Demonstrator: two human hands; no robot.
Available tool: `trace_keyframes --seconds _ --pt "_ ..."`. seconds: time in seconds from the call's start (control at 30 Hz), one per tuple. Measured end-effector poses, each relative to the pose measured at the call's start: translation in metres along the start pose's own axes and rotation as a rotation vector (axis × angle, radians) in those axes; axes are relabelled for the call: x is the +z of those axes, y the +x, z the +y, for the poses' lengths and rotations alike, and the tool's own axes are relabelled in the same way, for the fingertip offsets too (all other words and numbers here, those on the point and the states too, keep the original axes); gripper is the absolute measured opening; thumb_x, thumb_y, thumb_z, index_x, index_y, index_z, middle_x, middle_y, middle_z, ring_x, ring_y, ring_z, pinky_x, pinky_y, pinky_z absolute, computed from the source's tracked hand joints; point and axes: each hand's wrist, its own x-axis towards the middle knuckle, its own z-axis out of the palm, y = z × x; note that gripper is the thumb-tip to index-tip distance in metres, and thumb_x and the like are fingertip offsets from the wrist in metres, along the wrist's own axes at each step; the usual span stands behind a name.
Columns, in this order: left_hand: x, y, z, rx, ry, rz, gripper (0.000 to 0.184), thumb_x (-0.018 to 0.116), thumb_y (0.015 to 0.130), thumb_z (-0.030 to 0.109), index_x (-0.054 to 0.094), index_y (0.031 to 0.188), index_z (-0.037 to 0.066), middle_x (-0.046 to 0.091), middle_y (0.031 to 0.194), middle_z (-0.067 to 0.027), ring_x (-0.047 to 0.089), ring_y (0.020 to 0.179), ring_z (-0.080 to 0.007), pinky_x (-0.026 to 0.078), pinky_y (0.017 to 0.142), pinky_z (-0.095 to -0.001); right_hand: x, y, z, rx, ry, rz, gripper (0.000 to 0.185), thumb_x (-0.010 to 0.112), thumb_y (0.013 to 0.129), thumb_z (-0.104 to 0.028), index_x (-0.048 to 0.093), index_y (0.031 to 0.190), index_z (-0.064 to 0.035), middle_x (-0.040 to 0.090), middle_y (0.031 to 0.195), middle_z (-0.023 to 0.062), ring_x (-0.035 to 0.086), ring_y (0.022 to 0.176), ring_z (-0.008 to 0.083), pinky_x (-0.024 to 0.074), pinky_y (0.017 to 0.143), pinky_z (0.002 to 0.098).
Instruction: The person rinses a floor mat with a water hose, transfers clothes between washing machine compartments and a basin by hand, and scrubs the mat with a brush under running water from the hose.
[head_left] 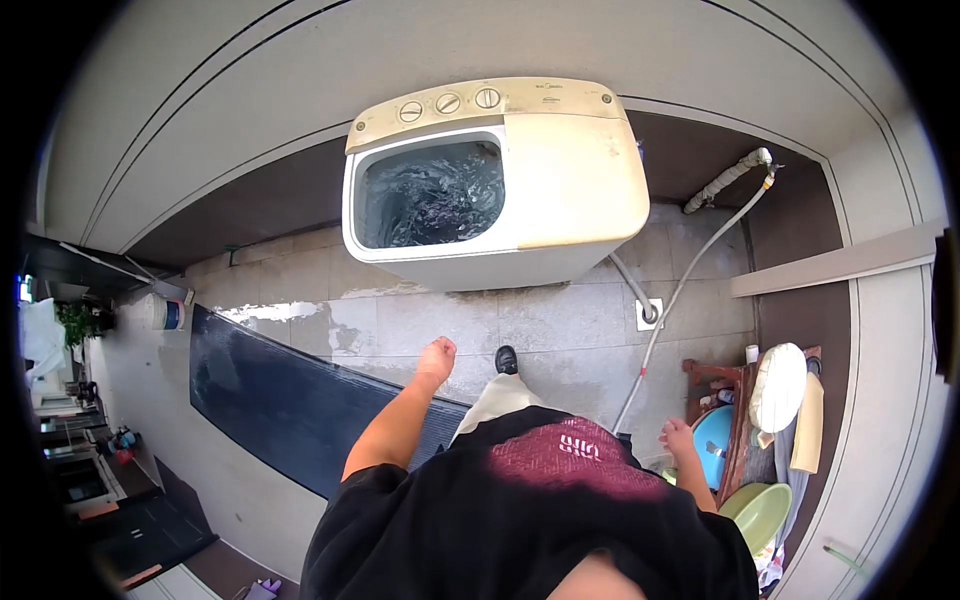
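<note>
A cream and white twin-tub washing machine stands ahead against the wall. Its left tub is uncovered, with swirling water and some dark cloth in it. My left hand hangs over the tiled floor in front of the machine, fingers curled in and nothing visible in them. My right hand is out to my right, near a wooden rack with a blue basin. Its fingers are partly apart, and I see nothing in them. Neither hand touches the machine.
A grey hose runs from the wall tap down across the floor on the right. The drain pipe enters a floor drain. A long black mat lies to my left. A green basin sits by the wooden rack.
</note>
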Motion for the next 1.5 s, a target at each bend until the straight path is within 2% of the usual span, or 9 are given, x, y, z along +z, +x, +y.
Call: trace_keyframes --seconds 0.2,0.33,0.43,0.57,0.77,0.97,1.17,1.33,1.5 --pt "-0.026 0.058 -0.022 -0.131 -0.040 0.053 0.017 0.058 0.087 0.022 0.066 0.093 0.009 0.069 0.089 -0.0152 0.066 0.087 -0.0316 0.051 0.080 -0.0399 0.036 -0.014 -0.138 -0.413 -0.291 -0.075 0.038 0.059 0.089 -0.027 0.059 0.122 -0.0086 0.069 0.091 0.0146 0.069 0.079 0.0234 0.0527 0.072 0.0356" --pt "-0.010 0.054 -0.034 -0.309 -0.058 0.065 0.021 0.058 0.088 0.025 0.066 0.097 0.008 0.069 0.091 -0.0156 0.066 0.088 -0.0322 0.050 0.081 -0.0398 0.025 -0.003 -0.171 -0.482 -0.473 -0.102 0.038 0.057 0.090 -0.025 0.057 0.123 -0.0061 0.068 0.095 0.0139 0.068 0.081 0.0228 0.0515 0.078 0.0341" --pt "0.028 0.026 -0.049 -0.468 -0.172 0.016 0.025 0.058 0.089 0.028 0.066 0.100 0.007 0.069 0.092 -0.0152 0.066 0.087 -0.0301 0.050 0.080 -0.0393 0.005 0.015 -0.192 -0.519 -0.715 -0.170 0.031 0.059 0.086 -0.027 0.063 0.112 -0.0103 0.068 0.096 0.0177 0.065 0.088 0.0350 0.0513 0.079 0.0426" --pt "0.051 -0.042 -0.008 -0.574 -0.517 -0.030 0.025 0.059 0.091 0.027 0.065 0.103 0.006 0.067 0.079 -0.0081 0.066 0.072 -0.0178 0.054 0.067 -0.0329 -0.012 0.073 -0.233 -0.898 -1.017 -0.299 0.027 0.058 0.086 -0.026 0.064 0.108 -0.0110 0.068 0.093 0.0162 0.064 0.088 0.0364 0.0511 0.077 0.0449" --pt "0.099 -0.131 0.000 -0.754 -0.574 -0.014 0.022 0.058 0.091 0.023 0.063 0.100 0.004 0.065 0.080 -0.0060 0.063 0.064 -0.0144 0.054 0.059 -0.0299 0.036 0.047 -0.461 -1.390 -0.598 -0.161 0.016 0.060 0.087 -0.016 0.067 0.100 -0.0094 0.067 0.093 0.0141 0.065 0.084 0.0327 0.0521 0.072 0.0396" --pt "0.097 -0.155 0.001 -0.869 -0.719 0.082 0.021 0.058 0.091 0.022 0.063 0.098 0.003 0.065 0.079 -0.0056 0.062 0.065 -0.0148 0.054 0.061 -0.0298 0.145 0.029 -0.661 -1.772 -0.551 -0.096 0.016 0.061 0.087 -0.016 0.066 0.099 -0.0064 0.064 0.094 0.0127 0.062 0.088 0.0310 0.0503 0.077 0.0387" --pt "0.079 -0.162 -0.010 -0.930 -0.945 0.332 0.020 0.057 0.092 0.020 0.062 0.098 0.002 0.064 0.081 -0.0047 0.061 0.067 -0.0144 0.053 0.060 -0.0294 0.272 0.068 -0.784 -1.886 -0.774 0.173 0.030 0.061 0.086 -0.016 0.060 0.114 -0.0056 0.062 0.112 0.0158 0.057 0.106 0.0337 0.0462 0.092 0.0408" --pt "0.099 -0.206 -0.023 -1.054 -1.033 0.427 0.019 0.056 0.092 0.021 0.062 0.097 0.003 0.063 0.078 -0.0041 0.061 0.067 -0.0124 0.052 0.059 -0.0282 0.320 0.079 -0.833 -1.916 -1.009 0.058 0.029 0.057 0.086 -0.014 0.059 0.113 -0.0031 0.061 0.108 0.0189 0.058 0.100 0.0369 0.0463 0.088 0.0434" --pt "0.149 -0.258 -0.028 -1.256 -0.896 0.462 0.025 0.056 0.090 0.028 0.064 0.099 0.006 0.068 0.089 -0.0129 0.066 0.088 -0.0280 0.050 0.081 -0.0370 0.336 0.096 -0.854 -1.986 -1.208 0.176 0.020 0.060 0.086 -0.018 0.067 0.098 -0.0041 0.064 0.095 0.0169 0.060 0.092 0.0349 0.0475 0.081 0.0431"
